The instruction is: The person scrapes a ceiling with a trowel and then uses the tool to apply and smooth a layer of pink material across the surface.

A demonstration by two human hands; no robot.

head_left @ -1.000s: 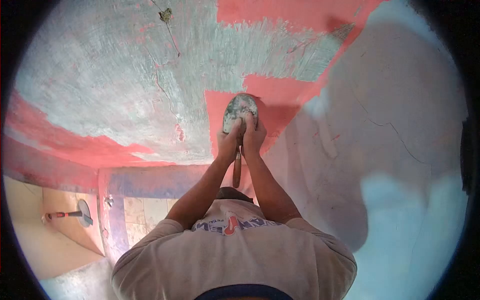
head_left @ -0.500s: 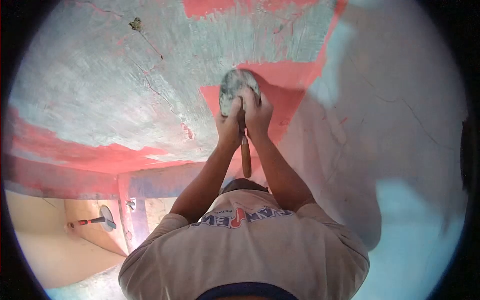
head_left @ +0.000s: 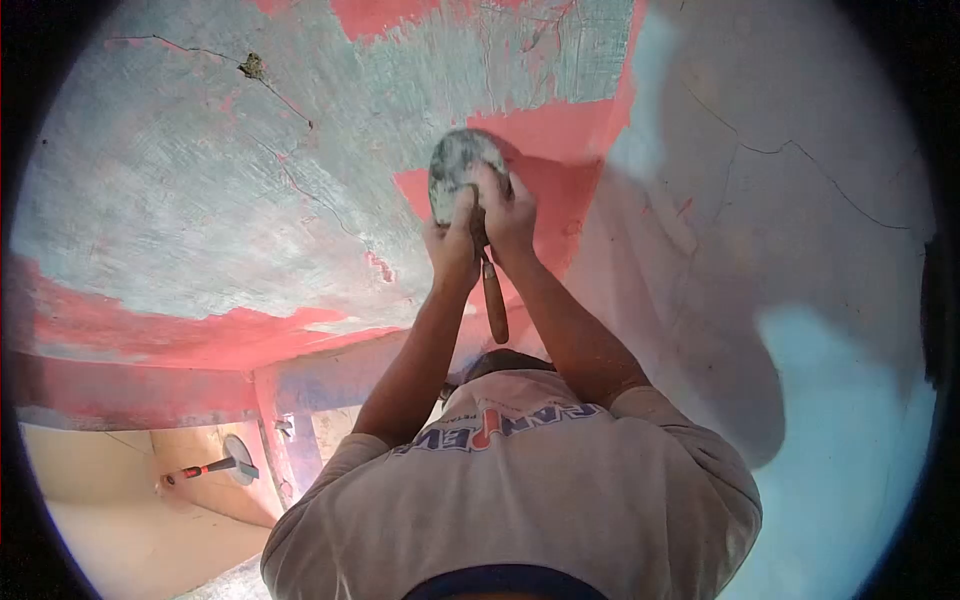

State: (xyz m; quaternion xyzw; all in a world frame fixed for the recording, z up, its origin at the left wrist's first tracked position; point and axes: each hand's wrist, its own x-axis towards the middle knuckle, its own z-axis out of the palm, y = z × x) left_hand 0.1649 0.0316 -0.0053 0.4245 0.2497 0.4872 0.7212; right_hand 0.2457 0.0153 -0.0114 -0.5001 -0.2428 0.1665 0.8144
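Note:
My left hand (head_left: 453, 240) and my right hand (head_left: 510, 220) are close together in front of my chest, both closed. Between them is an oval, flat-looking piece (head_left: 465, 155), smeared grey and black, with fingers of my right hand lying across its face. My left thumb presses along its lower edge. A trowel-like tool with a wooden handle (head_left: 495, 305) runs out from between my palms, its handle pointing back towards me and its metal part mostly hidden by my hands. I cannot tell which hand grips the tool.
A large surface (head_left: 220, 200) with grey smears over red paint spreads ahead, with a small hole (head_left: 252, 67) and cracks. On the right stands a pale blue cracked wall (head_left: 780, 200). At lower left lies a tool with a red-and-black handle (head_left: 205, 468) beside a round pale disc (head_left: 238, 450).
My hands and the oval piece have shifted slightly left and up in view, and the wooden handle has tilted a little. The whole view has turned slightly.

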